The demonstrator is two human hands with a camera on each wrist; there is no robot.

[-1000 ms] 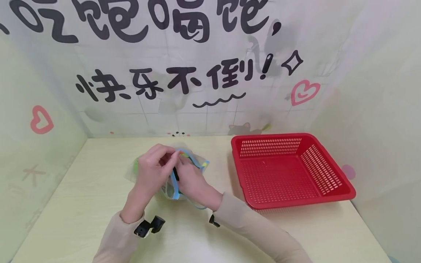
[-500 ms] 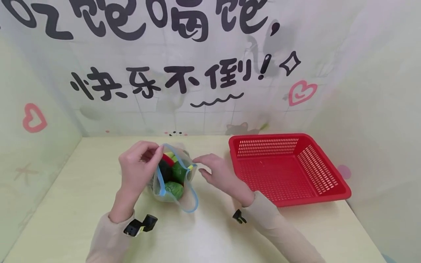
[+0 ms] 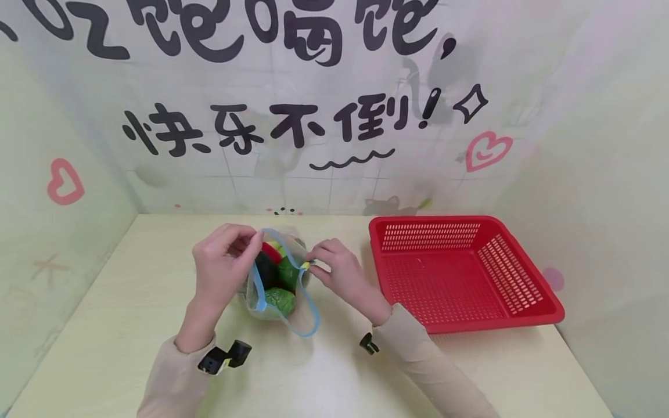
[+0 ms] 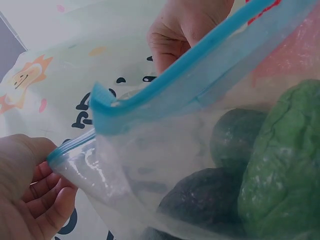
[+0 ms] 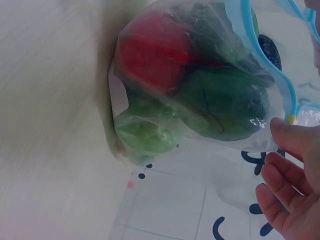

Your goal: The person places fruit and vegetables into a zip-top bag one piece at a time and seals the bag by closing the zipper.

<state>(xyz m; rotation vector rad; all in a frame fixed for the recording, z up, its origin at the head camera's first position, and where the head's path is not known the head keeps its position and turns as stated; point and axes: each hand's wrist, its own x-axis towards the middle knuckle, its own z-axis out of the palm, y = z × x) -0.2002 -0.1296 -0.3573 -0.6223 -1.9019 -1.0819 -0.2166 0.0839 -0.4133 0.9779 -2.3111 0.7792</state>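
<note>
A clear zip bag [image 3: 269,316] with a blue rim stands on the table, its mouth spread wide. Inside lie a dark, rounded, avocado-like item [image 3: 266,270], a wrinkled green vegetable [image 3: 280,301], a smooth green one [image 5: 225,102] and a red one [image 5: 155,50]. My left hand [image 3: 225,261] pinches the bag's rim at the left; in the left wrist view its thumb and fingers hold the blue edge. On the other side, my right hand [image 3: 342,276] pinches the rim beside the small yellow zip slider [image 5: 290,119], thumb against the plastic.
A red slotted basket [image 3: 441,316] stands right of the bag, near the right wall. The pale wooden table [image 3: 130,302] meets a printed backdrop [image 3: 292,191] at the back. Black wrist cameras sit on both cuffs.
My right hand has come out of the bag and moved right, then back to its right rim, which it now pinches. The bag's contents have come into view. My left hand keeps its hold.
</note>
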